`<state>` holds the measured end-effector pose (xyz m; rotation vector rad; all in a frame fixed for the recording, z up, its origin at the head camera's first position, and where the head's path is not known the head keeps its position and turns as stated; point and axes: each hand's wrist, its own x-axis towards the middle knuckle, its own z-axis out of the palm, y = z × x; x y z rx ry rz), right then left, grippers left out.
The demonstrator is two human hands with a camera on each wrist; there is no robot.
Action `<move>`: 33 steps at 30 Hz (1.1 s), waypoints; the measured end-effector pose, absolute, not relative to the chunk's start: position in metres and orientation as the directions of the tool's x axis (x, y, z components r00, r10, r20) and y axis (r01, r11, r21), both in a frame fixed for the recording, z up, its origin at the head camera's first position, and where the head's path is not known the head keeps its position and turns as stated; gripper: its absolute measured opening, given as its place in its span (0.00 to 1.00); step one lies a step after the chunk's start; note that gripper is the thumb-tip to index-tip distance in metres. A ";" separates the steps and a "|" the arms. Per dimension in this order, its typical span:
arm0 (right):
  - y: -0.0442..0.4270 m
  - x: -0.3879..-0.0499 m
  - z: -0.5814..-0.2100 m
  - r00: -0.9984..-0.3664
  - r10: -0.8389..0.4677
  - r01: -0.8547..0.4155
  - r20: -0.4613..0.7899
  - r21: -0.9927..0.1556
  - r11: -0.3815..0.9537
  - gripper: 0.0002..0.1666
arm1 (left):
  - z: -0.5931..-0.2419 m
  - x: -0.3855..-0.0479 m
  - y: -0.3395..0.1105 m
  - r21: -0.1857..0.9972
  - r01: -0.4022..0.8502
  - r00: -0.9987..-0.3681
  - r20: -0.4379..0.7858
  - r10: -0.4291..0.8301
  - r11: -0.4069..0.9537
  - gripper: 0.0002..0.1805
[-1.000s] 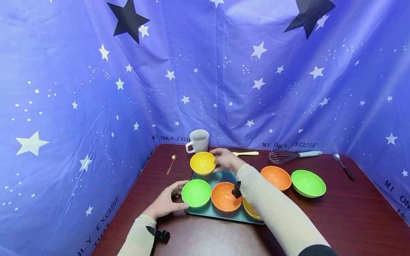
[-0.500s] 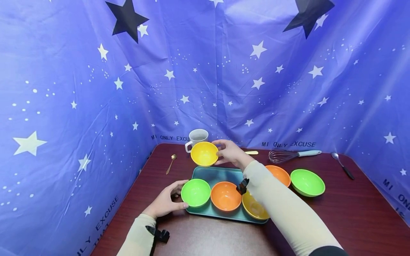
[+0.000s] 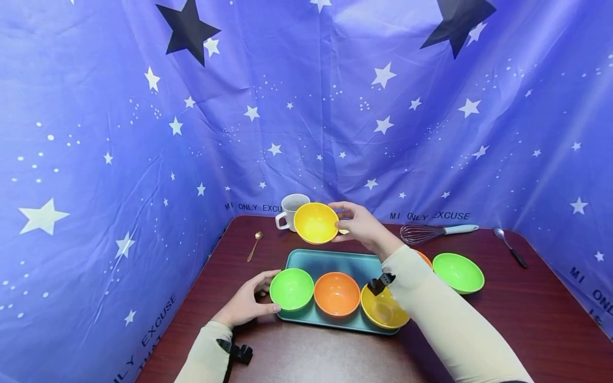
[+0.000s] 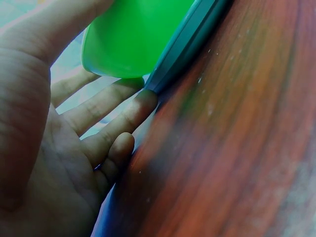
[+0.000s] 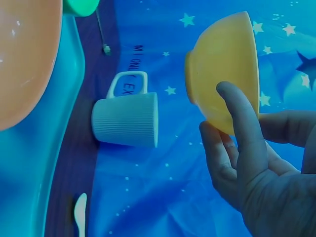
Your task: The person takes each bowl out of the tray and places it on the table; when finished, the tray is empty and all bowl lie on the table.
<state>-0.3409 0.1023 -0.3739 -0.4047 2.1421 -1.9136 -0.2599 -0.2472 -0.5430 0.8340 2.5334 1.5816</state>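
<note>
My right hand (image 3: 361,226) grips a yellow bowl (image 3: 316,223) by its right side, held up above the back edge of the teal tray (image 3: 335,257). In the right wrist view, thumb and fingers pinch the yellow bowl (image 5: 224,69) near its rim. On the tray stand a green bowl (image 3: 291,289), an orange bowl (image 3: 337,294) and a second yellow bowl (image 3: 384,308). My left hand (image 3: 249,300) lies around the left side of the green bowl; the left wrist view shows its fingers by the green bowl (image 4: 138,39) and the tray edge (image 4: 185,47).
A white mug (image 3: 286,218) stands behind the raised bowl, with a small gold spoon (image 3: 255,246) to its left. Right of the tray are another orange bowl (image 3: 424,258), partly behind my sleeve, a green bowl (image 3: 458,273), a whisk (image 3: 431,232) and a dark-handled spoon (image 3: 511,248).
My right hand has lifted the yellow bowl higher and moved it a little to the right, away from the tray's back edge. The left hand stays at the green bowl.
</note>
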 end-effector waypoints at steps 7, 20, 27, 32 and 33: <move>0.122 -0.327 -0.370 -0.943 -0.333 -0.057 0.030 -0.996 0.070 0.34 | -0.541 -0.259 -0.246 0.840 0.418 -0.857 0.238 0.458 0.346 0.45; 0.161 -0.296 -0.371 -0.949 -0.299 -0.120 0.098 -0.991 0.058 0.34 | -0.543 -0.258 -0.246 0.838 0.415 -0.858 0.233 0.457 0.353 0.45; 0.186 -0.278 -0.381 -0.951 -0.260 -0.182 0.168 -0.983 0.032 0.33 | -0.543 -0.257 -0.246 0.837 0.427 -0.852 0.245 0.463 0.343 0.45; 0.204 -0.268 -0.385 -0.952 -0.227 -0.218 0.203 -0.975 0.043 0.33 | -0.541 -0.257 -0.246 0.838 0.430 -0.848 0.248 0.468 0.336 0.45; 0.207 -0.266 -0.385 -0.954 -0.220 -0.218 0.203 -0.975 0.044 0.33 | -0.541 -0.257 -0.246 0.839 0.429 -0.848 0.247 0.469 0.335 0.45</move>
